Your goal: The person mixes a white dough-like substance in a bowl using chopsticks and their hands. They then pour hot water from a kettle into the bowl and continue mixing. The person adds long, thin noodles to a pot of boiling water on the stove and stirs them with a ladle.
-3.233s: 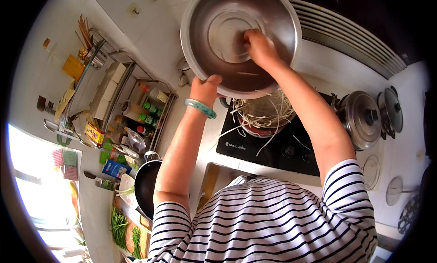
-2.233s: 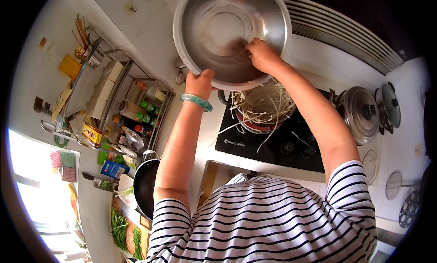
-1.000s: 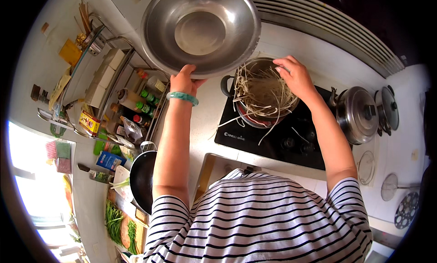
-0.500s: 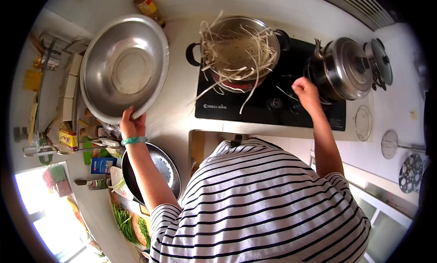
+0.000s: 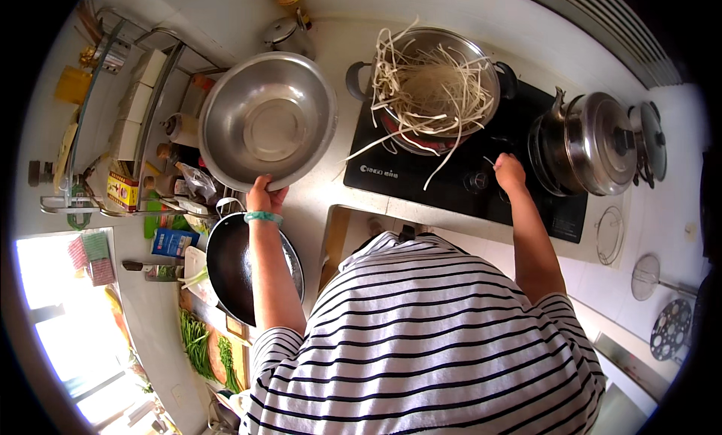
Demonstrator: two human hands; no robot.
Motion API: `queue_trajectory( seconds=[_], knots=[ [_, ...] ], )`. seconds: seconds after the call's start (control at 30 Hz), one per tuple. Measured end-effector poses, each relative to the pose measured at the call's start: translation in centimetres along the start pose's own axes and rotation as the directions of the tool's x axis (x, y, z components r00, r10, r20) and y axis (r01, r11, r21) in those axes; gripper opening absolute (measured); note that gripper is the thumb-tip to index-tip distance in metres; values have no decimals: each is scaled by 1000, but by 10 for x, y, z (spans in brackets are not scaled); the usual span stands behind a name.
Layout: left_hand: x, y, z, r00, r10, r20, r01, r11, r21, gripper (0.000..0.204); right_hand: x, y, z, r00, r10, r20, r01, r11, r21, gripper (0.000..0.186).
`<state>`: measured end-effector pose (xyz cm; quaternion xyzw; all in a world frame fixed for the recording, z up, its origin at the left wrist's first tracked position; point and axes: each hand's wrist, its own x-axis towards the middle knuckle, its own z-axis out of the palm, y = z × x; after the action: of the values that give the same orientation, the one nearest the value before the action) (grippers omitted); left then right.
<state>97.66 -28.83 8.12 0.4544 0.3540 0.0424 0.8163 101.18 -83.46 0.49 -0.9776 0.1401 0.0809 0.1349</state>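
A wide steel bowl [image 5: 274, 130], tilted with its hollow facing the wearer, is held above the pale worktop [image 5: 342, 47], to the left of the black stove [image 5: 421, 174]. The grip of the left hand [image 5: 267, 196] is fastened on the bowl's near rim; a green bangle [image 5: 263, 217] encircles the wrist. The right hand [image 5: 509, 171] is lowered to the stove near a control knob [image 5: 475, 181], its fingers drawn together at the end of a short pale strand [image 5: 489, 162]; whether they pinch it cannot be told. Behind, a two-handled pot [image 5: 491, 85] contains a tangle of pale strips [image 5: 410, 96], several overhanging its rim. A lidded steel pot [image 5: 600, 138] stands farther right; a dark pan [image 5: 232, 258] lies beside the left forearm.
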Motion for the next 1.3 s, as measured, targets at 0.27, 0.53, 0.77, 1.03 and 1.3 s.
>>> queue_trajectory(
  seconds=[0.27,0.53,0.77,1.03,1.3],
  knots=[
    [18,-29,-12,998,-54,-26,54,998,10,17,-38,-53,-148,875,12,-484,429,445,786,8],
    [49,-45,-8,989,-150,5,150,988,-25,7,-15,-155,-186,880,-141,-454,474,342,811,20],
    [71,-57,-27,990,-144,5,144,989,-42,10,-102,-153,-192,640,-750,166,43,250,967,20],
    [77,-63,-20,984,-173,50,177,980,-93,14,-133,-160,1,571,-753,327,425,612,667,32],
    [55,-69,-16,966,-219,135,245,941,-232,48,-79,-209,68,791,-594,146,545,793,273,53]
  ],
)
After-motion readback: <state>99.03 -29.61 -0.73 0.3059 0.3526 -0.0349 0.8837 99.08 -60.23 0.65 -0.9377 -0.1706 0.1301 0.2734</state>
